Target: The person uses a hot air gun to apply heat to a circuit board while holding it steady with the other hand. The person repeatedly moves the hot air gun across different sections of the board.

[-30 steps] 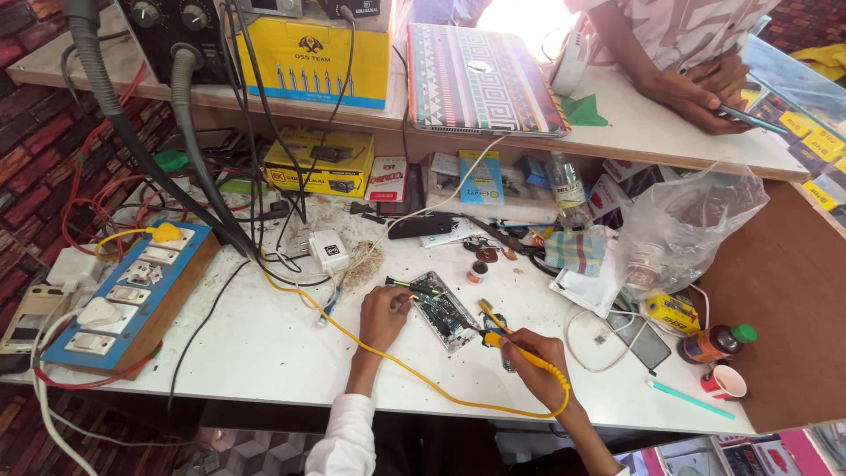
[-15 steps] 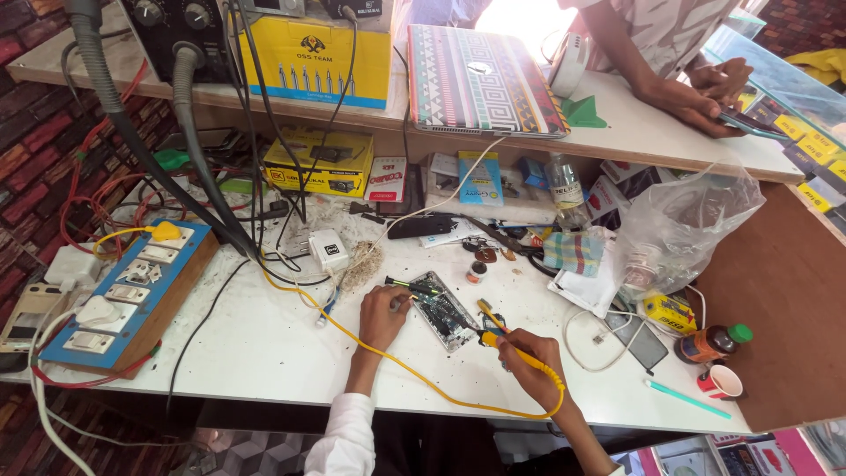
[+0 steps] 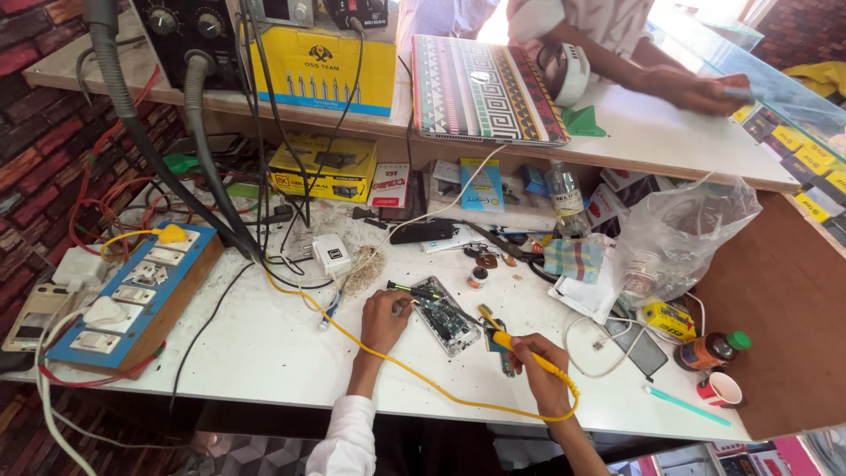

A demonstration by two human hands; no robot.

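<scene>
An opened phone [image 3: 445, 315] with its circuit board showing lies on the white workbench [image 3: 264, 344]. My left hand [image 3: 385, 316] rests at its left edge and grips a thin dark tool [image 3: 411, 290] against the board. My right hand [image 3: 538, 366] holds a yellow-handled soldering iron [image 3: 507, 339], its tip near the phone's right side. The iron's yellow cable [image 3: 423, 379] loops across the bench in front of me.
A blue switchboard [image 3: 132, 295] sits at the left, with hoses and cables behind. Small parts, a checked cloth [image 3: 573, 258], a clear plastic bag [image 3: 679, 234], a brown bottle [image 3: 705, 350] and a red cup [image 3: 720, 388] crowd the right. Another person's hand [image 3: 696, 88] rests on the upper shelf beside a patterned laptop [image 3: 485, 88].
My right hand with the soldering iron has shifted slightly toward the phone. The other person's hands have moved on the upper shelf.
</scene>
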